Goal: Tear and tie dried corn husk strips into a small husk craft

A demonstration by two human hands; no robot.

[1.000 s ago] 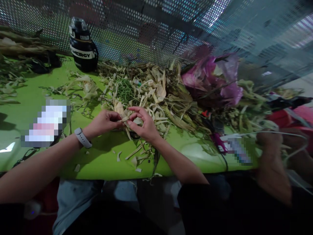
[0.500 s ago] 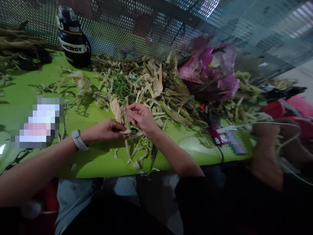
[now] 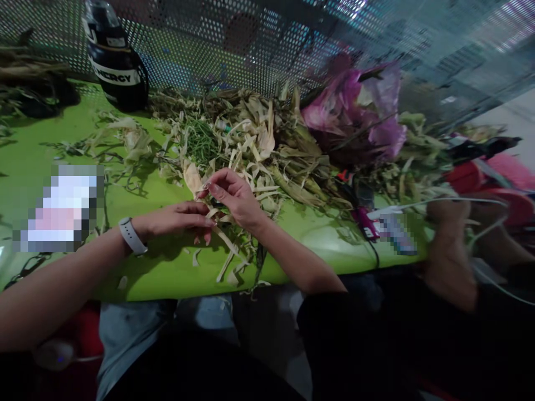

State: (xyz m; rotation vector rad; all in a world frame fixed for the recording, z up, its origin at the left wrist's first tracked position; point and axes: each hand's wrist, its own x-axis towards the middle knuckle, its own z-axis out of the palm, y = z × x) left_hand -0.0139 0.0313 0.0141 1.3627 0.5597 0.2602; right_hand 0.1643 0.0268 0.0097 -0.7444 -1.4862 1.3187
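Note:
My left hand (image 3: 181, 218), with a white watch band (image 3: 132, 236) on the wrist, is closed at the fingertips on a pale husk strip (image 3: 228, 240) that hangs toward the table's front edge. Just right of it, my right hand (image 3: 236, 197) is bent in a pinch, thumb against fingers, at something small that I cannot make out. A broad tan husk piece (image 3: 193, 179) lies behind the fingers. Beyond both hands spreads a heap of dry husks (image 3: 251, 139) with a bundle of green strands (image 3: 203, 140) on it.
On the green table (image 3: 159, 267) are a black bottle (image 3: 119, 78), a blurred-out phone (image 3: 62, 209) at left, a pink plastic bag (image 3: 355, 114), a magenta tool (image 3: 366, 224) and a second phone (image 3: 397, 234). Another person's arm (image 3: 449, 250) rests at the right, near a white cable.
My right hand has shifted slightly left and up, and my left hand's fingers are straighter. The hanging strip now slants to the right. The whole view has moved a little.

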